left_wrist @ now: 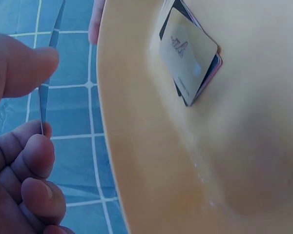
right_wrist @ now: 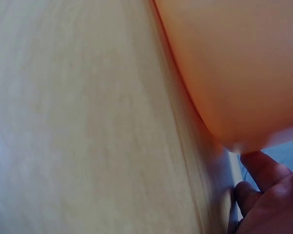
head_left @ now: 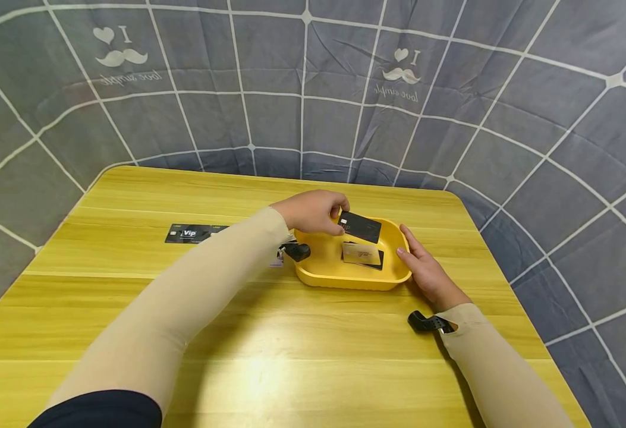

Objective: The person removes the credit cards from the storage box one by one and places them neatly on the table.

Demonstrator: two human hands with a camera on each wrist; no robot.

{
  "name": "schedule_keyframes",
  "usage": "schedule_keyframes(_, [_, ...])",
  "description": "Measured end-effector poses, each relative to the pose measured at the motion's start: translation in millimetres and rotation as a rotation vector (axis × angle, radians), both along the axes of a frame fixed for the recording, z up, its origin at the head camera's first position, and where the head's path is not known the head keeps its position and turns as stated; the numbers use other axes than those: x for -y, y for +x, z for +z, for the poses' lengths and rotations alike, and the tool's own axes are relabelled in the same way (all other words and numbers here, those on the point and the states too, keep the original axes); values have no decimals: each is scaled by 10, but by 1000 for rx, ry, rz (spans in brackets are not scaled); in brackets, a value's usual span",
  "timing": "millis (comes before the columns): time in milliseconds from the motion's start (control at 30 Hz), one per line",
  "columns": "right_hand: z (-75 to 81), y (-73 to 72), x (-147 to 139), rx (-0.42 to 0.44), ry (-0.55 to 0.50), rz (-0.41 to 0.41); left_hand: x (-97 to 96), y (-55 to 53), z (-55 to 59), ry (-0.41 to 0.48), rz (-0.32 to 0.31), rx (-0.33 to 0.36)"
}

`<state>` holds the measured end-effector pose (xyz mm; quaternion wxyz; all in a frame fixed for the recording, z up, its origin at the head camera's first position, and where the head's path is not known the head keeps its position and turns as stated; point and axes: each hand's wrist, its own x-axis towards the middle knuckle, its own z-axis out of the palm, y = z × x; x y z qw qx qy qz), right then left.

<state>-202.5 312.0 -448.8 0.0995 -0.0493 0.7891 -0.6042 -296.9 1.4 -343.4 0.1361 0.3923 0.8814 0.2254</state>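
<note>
My left hand (head_left: 313,212) pinches a black VIP card (head_left: 361,227) by one end, holding it tilted over a yellow plastic tray (head_left: 345,282). In the left wrist view this card (left_wrist: 44,109) shows nearly edge-on between thumb and fingertips. Inside the tray lies a small stack of cards, a gold card (head_left: 359,254) on top and a black one sticking out beneath. My right hand (head_left: 427,270) holds the tray's right end, thumb at the rim and fingers along the outer wall. The right wrist view shows its fingers (right_wrist: 263,168) against the tray's outside.
Black VIP cards (head_left: 189,233) lie on the wooden table (head_left: 302,345) left of the tray, partly hidden by my left forearm. A bit of a purple card (head_left: 277,262) shows beside that sleeve. A grey checked curtain (head_left: 275,119) hangs behind the table.
</note>
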Motion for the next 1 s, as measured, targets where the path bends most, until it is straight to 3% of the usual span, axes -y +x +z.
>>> schedule_keyframes(367, [10, -45, -28, 15, 8, 0, 365, -24, 88, 15, 48, -8])
schedule_keyframes(1000, [13, -151, -76, 5, -8, 14, 959, -13, 122, 35, 140, -26])
